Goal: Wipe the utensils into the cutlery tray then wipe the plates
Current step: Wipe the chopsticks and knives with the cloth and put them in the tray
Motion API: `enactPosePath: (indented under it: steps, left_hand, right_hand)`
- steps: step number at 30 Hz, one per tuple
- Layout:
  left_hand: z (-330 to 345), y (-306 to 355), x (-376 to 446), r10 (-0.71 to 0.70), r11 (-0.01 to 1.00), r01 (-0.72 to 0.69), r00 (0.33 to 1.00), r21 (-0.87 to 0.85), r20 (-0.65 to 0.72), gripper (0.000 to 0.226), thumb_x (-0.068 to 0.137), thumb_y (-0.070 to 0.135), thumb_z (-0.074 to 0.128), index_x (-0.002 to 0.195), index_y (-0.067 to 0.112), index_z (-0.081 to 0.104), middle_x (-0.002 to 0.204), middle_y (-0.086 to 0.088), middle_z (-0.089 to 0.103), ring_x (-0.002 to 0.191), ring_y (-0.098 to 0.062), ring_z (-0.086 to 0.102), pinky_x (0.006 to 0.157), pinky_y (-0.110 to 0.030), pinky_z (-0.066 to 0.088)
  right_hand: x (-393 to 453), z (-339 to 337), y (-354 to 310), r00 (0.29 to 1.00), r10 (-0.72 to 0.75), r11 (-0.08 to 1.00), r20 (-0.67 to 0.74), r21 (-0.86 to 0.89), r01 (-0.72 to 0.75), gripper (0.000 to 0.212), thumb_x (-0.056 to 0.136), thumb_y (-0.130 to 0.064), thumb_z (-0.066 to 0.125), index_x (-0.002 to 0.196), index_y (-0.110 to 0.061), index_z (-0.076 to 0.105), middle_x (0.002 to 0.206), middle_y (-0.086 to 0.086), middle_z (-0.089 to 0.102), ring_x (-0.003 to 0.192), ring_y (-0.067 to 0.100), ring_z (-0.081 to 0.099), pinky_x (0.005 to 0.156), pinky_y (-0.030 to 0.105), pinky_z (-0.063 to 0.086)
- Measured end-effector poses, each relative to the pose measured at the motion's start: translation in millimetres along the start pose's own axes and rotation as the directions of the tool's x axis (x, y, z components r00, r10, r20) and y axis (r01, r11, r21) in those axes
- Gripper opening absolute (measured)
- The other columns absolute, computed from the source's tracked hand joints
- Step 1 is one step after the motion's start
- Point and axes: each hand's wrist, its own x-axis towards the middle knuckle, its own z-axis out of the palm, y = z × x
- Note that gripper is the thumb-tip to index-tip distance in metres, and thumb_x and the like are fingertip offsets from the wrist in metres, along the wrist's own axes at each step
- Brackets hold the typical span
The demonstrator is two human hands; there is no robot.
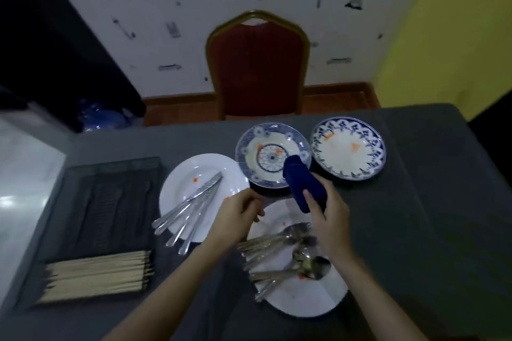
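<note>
Right hand point(329, 210) closed around a rolled blue cloth point(303, 184), cloth end poking up over the near rim of a blue-patterned plate point(260, 144). Left hand point(235, 216) empty, fingers loosely curled, hovering between two white plates. Knives point(191, 205) on the left white plate point(188, 174), just left of that hand, long axes running diagonally, blades up-right, handles down-left over the rim toward the tray point(105, 202). Forks and spoons point(285, 252) piled on the near white plate point(304, 304), directly below both hands, handles pointing left. Left hand probably the nearer one to either pile; knife handles lie away from it. Tray far left on the grey surface point(415, 230), slots empty apart from chopsticks point(97, 274) at its near end. No utensil wiped yet, by the look.
</note>
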Motion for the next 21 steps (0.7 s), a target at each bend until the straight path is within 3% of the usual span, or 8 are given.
enactPosePath:
  steps: [4,7,9,12,17,21]
  left_hand:
    - [-61,-58,-20,-0.08,0.988,0.099,0.984,0.12,-0.156,0.013,0.091,0.013,0.052,0.088,0.014,0.064,0.079,0.004,0.07,0.073,-0.013,0.064,0.073,-0.04,0.054]
    - [-85,-94,-30,-0.056,0.929,0.131,0.975,0.347,-0.216,0.019,0.088,0.019,0.048,0.092,0.009,0.064,0.093,-0.005,0.063,0.087,-0.024,0.06,0.079,-0.043,0.05]
    - [-102,-120,-29,-0.031,0.874,0.132,0.976,0.468,-0.217,0.026,0.081,0.023,0.046,0.092,0.007,0.064,0.091,-0.011,0.061,0.085,-0.034,0.059,0.071,-0.045,0.051]
    - [-112,-144,-15,0.022,0.763,0.114,0.979,0.636,-0.202,0.009,0.074,0.02,0.064,0.076,0.011,0.062,0.077,-0.008,0.058,0.069,-0.034,0.059,0.052,-0.04,0.046]
    - [-114,-151,6,-0.028,0.695,0.15,0.983,0.703,-0.183,0.03,0.05,0.014,0.086,0.06,0.017,0.059,0.064,-0.001,0.055,0.057,-0.024,0.056,0.046,-0.031,0.039]
    - [-119,-154,14,-0.036,0.714,0.133,0.987,0.687,-0.154,0.022,0.066,0.011,0.081,0.065,0.017,0.059,0.067,0.0,0.058,0.066,-0.024,0.058,0.054,-0.031,0.037]
  right_hand:
    - [6,62,-26,0.984,-0.045,0.999,0.172,-0.008,0.047,0.037,0.094,-0.03,0.054,0.13,-0.02,0.05,0.122,-0.005,0.059,0.112,0.007,0.055,0.089,0.035,0.05]
    - [1,86,-37,0.969,-0.023,0.999,0.247,-0.036,0.032,0.033,0.094,-0.027,0.055,0.127,-0.022,0.052,0.122,-0.006,0.059,0.113,0.006,0.054,0.094,0.034,0.048]
    - [-3,104,-45,0.957,0.008,0.996,0.291,-0.09,0.019,0.031,0.094,-0.028,0.055,0.124,-0.032,0.05,0.12,-0.01,0.059,0.111,0.004,0.054,0.092,0.028,0.047]
    - [-7,120,-52,0.954,0.036,0.991,0.298,-0.136,0.005,0.031,0.093,-0.029,0.055,0.124,-0.033,0.052,0.116,-0.012,0.061,0.106,0.004,0.056,0.088,0.029,0.049]
    - [-14,130,-69,0.958,0.052,0.985,0.281,-0.172,-0.003,0.029,0.094,-0.025,0.056,0.116,-0.043,0.05,0.111,-0.018,0.061,0.101,0.0,0.057,0.084,0.029,0.05]
    - [-12,131,-80,0.957,0.046,0.987,0.287,-0.161,0.001,0.031,0.094,-0.026,0.055,0.114,-0.048,0.049,0.111,-0.021,0.061,0.102,-0.001,0.057,0.085,0.026,0.05]
